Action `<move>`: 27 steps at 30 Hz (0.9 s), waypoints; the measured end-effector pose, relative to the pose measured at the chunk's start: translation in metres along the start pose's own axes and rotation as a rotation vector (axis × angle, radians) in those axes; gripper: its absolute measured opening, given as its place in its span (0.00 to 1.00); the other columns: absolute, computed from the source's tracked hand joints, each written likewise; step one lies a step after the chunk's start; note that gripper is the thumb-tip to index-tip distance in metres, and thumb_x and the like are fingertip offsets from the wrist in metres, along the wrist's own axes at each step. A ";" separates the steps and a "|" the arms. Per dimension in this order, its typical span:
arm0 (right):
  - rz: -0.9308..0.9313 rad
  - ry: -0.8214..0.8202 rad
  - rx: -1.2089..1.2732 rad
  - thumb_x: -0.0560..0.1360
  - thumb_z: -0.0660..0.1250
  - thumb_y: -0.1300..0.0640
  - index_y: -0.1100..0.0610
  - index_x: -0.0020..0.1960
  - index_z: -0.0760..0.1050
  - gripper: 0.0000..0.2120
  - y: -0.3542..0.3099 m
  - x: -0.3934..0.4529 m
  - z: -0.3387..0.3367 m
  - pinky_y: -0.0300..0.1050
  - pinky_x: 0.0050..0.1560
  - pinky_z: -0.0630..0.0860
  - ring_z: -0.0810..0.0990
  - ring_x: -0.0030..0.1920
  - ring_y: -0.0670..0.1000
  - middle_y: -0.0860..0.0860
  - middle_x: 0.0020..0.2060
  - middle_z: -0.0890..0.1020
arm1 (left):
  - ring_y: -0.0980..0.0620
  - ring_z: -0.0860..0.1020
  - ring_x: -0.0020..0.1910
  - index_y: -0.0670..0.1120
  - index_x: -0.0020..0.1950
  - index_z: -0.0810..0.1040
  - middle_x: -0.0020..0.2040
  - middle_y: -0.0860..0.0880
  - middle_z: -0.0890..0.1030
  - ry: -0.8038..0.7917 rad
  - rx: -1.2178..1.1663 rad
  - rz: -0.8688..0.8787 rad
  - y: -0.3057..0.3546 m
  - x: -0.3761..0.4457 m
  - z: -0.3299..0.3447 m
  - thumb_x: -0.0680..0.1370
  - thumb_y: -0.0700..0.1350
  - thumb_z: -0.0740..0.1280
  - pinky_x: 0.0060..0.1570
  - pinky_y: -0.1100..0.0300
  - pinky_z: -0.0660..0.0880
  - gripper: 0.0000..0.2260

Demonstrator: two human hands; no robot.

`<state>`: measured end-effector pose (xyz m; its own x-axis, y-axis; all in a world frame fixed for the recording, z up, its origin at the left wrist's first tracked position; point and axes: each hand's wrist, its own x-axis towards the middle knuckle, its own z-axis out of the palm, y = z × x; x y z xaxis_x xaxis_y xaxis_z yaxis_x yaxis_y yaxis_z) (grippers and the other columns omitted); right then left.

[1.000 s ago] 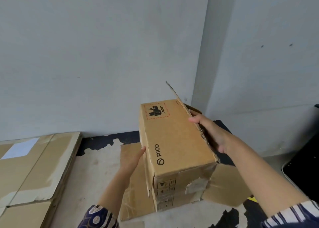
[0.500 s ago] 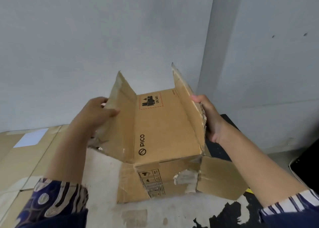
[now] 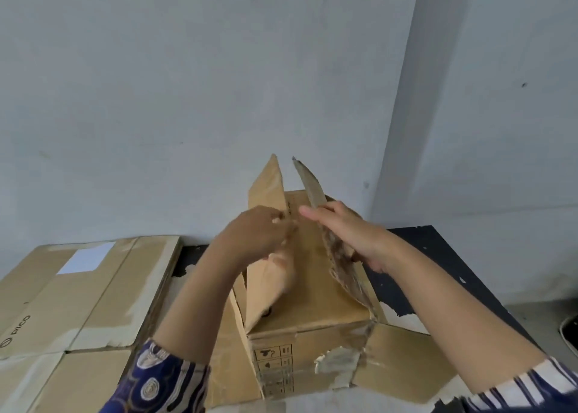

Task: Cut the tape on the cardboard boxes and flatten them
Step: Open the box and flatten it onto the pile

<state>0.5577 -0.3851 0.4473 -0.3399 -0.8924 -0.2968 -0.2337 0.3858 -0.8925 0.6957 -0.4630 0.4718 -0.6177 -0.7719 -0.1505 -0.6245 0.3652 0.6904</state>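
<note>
A brown cardboard box (image 3: 312,303) stands in front of me on the worn table, with torn tape (image 3: 337,361) on its near end. Its two long flaps stand up and lean toward each other over the top. My left hand (image 3: 259,234) grips the left flap (image 3: 269,256) near its upper edge. My right hand (image 3: 347,234) holds the right flap (image 3: 331,247) from outside, fingers stretched along it. A loose end flap (image 3: 403,362) hangs open at the near right.
Flattened cardboard boxes (image 3: 75,300) lie stacked on the left, one with a white label. The table top (image 3: 438,256) is dark with peeling patches and ends at the right. A grey wall stands close behind.
Both hands have pushed the long flaps up and inward, so they now almost meet above the box. My left hand moved from the box's side up onto the left flap.
</note>
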 end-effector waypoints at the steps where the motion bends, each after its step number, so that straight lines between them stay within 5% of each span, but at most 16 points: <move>1: -0.003 0.023 -0.035 0.66 0.62 0.30 0.46 0.73 0.51 0.42 -0.006 0.003 0.002 0.55 0.64 0.62 0.63 0.69 0.56 0.52 0.72 0.62 | 0.51 0.78 0.47 0.47 0.55 0.75 0.49 0.50 0.78 -0.074 -0.156 -0.013 -0.002 -0.001 0.004 0.81 0.51 0.56 0.48 0.58 0.75 0.11; 3: -0.019 0.103 -0.111 0.66 0.65 0.31 0.46 0.74 0.47 0.45 -0.015 0.009 0.010 0.52 0.62 0.65 0.63 0.70 0.56 0.52 0.73 0.59 | 0.50 0.78 0.48 0.45 0.57 0.75 0.49 0.49 0.78 -0.103 -0.413 -0.028 -0.015 0.002 0.013 0.82 0.44 0.56 0.49 0.58 0.76 0.10; 6: -0.019 0.170 -0.206 0.69 0.70 0.41 0.47 0.74 0.47 0.44 -0.013 0.019 0.017 0.47 0.53 0.68 0.68 0.66 0.56 0.53 0.71 0.62 | 0.49 0.79 0.49 0.44 0.61 0.74 0.53 0.48 0.77 0.252 -0.530 -0.001 -0.053 0.007 0.028 0.77 0.40 0.65 0.50 0.56 0.77 0.12; 8: 0.000 0.169 -0.219 0.69 0.70 0.45 0.47 0.74 0.49 0.43 -0.008 0.024 0.016 0.47 0.51 0.69 0.70 0.63 0.56 0.53 0.69 0.64 | 0.53 0.75 0.54 0.48 0.64 0.71 0.57 0.53 0.74 0.362 -0.387 0.005 -0.077 0.006 0.038 0.74 0.51 0.69 0.53 0.58 0.74 0.20; 11: -0.003 0.159 -0.213 0.69 0.71 0.47 0.48 0.74 0.50 0.42 -0.007 0.025 0.012 0.47 0.51 0.69 0.70 0.61 0.56 0.53 0.68 0.65 | 0.61 0.73 0.47 0.48 0.65 0.73 0.51 0.55 0.77 0.241 -0.154 0.097 -0.104 -0.003 0.052 0.71 0.73 0.51 0.50 0.63 0.70 0.37; 14: 0.006 0.178 -0.196 0.69 0.70 0.49 0.48 0.74 0.51 0.41 -0.005 0.031 0.006 0.49 0.53 0.71 0.71 0.60 0.55 0.53 0.67 0.65 | 0.61 0.71 0.34 0.52 0.66 0.74 0.29 0.56 0.74 0.381 0.373 0.153 -0.128 -0.014 0.046 0.63 0.78 0.32 0.65 0.50 0.60 0.50; 17: 0.029 0.208 -0.119 0.70 0.70 0.50 0.49 0.74 0.52 0.39 -0.001 0.039 0.003 0.54 0.60 0.71 0.72 0.61 0.56 0.54 0.67 0.67 | 0.55 0.75 0.29 0.53 0.63 0.77 0.21 0.53 0.69 0.521 0.664 0.257 -0.130 -0.027 0.045 0.66 0.78 0.34 0.65 0.42 0.56 0.48; 18: 0.025 0.207 -0.107 0.70 0.69 0.51 0.49 0.74 0.52 0.38 -0.002 0.041 0.004 0.53 0.59 0.71 0.72 0.61 0.57 0.54 0.67 0.66 | 0.56 0.77 0.32 0.56 0.69 0.69 0.24 0.53 0.73 0.432 0.709 0.251 -0.118 -0.032 0.048 0.63 0.79 0.33 0.67 0.43 0.54 0.48; 20: 0.009 0.206 -0.110 0.72 0.69 0.53 0.50 0.74 0.52 0.37 -0.003 0.046 0.008 0.49 0.54 0.70 0.71 0.62 0.56 0.53 0.68 0.65 | 0.60 0.76 0.39 0.62 0.71 0.37 0.35 0.57 0.76 0.221 0.700 0.239 -0.095 -0.039 0.062 0.58 0.80 0.31 0.68 0.53 0.58 0.45; 22: -0.001 0.219 -0.104 0.71 0.69 0.49 0.49 0.74 0.53 0.37 -0.005 0.045 0.006 0.49 0.55 0.71 0.71 0.63 0.56 0.53 0.69 0.65 | 0.58 0.73 0.39 0.60 0.63 0.20 0.44 0.58 0.73 0.191 0.596 0.268 -0.085 -0.037 0.078 0.60 0.78 0.34 0.51 0.64 0.69 0.41; 24: -0.046 0.202 -0.033 0.70 0.67 0.38 0.48 0.74 0.55 0.39 -0.006 0.030 -0.005 0.52 0.63 0.68 0.68 0.66 0.55 0.50 0.70 0.66 | 0.58 0.72 0.38 0.58 0.59 0.14 0.48 0.56 0.72 0.233 0.608 0.286 -0.087 -0.029 0.085 0.59 0.77 0.29 0.36 0.67 0.66 0.39; 27: -0.097 0.087 -0.065 0.70 0.55 0.32 0.43 0.75 0.50 0.37 0.005 -0.011 -0.024 0.52 0.66 0.59 0.62 0.71 0.51 0.43 0.71 0.62 | 0.62 0.66 0.32 0.58 0.66 0.22 0.44 0.56 0.72 0.307 0.424 0.307 -0.098 -0.023 0.079 0.63 0.73 0.28 0.37 0.65 0.62 0.36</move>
<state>0.5389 -0.3678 0.4543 -0.3902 -0.9036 -0.1766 -0.3270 0.3153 -0.8909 0.7332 -0.4403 0.3523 -0.6732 -0.6901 0.2658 -0.6142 0.7219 0.3186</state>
